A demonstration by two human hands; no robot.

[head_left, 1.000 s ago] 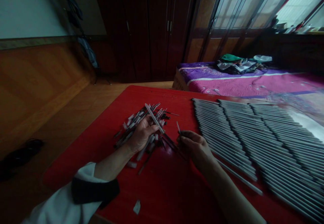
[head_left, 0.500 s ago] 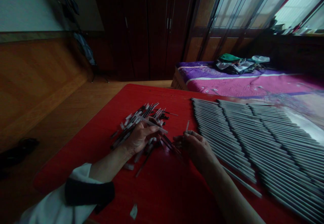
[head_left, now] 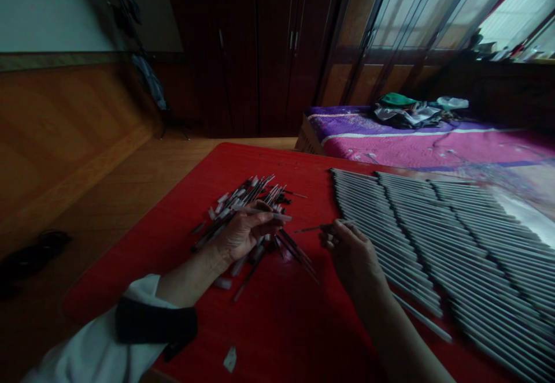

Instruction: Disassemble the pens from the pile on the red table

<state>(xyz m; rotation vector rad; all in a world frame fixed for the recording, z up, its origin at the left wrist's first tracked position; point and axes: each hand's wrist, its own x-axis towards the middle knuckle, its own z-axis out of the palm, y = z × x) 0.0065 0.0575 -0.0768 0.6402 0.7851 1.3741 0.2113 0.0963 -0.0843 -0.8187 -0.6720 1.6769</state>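
Observation:
My left hand (head_left: 243,234) pinches a pale translucent pen barrel (head_left: 281,217), whose end points right. Facing it, my right hand (head_left: 353,251) holds a thin dark pen refill (head_left: 309,230) with its narrow tip toward the barrel; a short gap separates the two. Beneath and behind my left hand lies a loose pile of thin rods and pale tube pieces (head_left: 259,188), partly covered by the hand. Several dark thin rods (head_left: 299,250) fan out between my hands on the red table (head_left: 277,325).
On the right, long pale pens (head_left: 390,244) with dark ends lie side by side in rows. One stick (head_left: 422,316) rests apart along their near edge. A small pale scrap (head_left: 230,360) lies near the front. A bed (head_left: 390,147) with heaped clothes stands beyond the table.
My right hand has moved slightly right, and the piece in it has turned from upright to nearly level, pointing left. The barrel in my left hand has tilted closer to level.

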